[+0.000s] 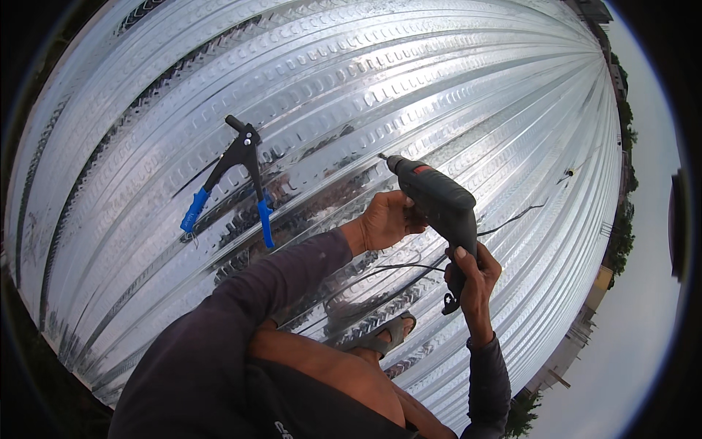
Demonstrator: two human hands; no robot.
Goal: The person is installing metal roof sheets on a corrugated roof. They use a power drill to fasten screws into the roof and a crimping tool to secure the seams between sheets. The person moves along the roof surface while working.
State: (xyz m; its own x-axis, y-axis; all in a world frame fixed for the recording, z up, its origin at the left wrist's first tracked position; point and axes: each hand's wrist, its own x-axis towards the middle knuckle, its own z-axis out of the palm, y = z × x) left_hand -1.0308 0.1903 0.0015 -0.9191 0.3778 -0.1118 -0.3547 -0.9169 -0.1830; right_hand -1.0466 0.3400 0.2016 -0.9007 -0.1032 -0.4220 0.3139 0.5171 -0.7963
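A dark power drill (444,200) with a red mark on its body points up and left over the ribbed metal sheets. My right hand (475,282) is wrapped round its handle. Close against the drill's underside is my left hand (389,221), its fingers curled. The drill body partly hides those fingertips, so I cannot make out what they hold, if anything. Left of my hands lies a hand riveter (240,150), black with two blue grips, its handles spread apart on the metal.
Shiny ribbed metal sheeting (512,58) curves across the view. A dark cable (512,218) runs over it near the drill. My sandalled foot (395,335) stands on the ribs below my hands. Trees (623,227) and buildings show past the right edge.
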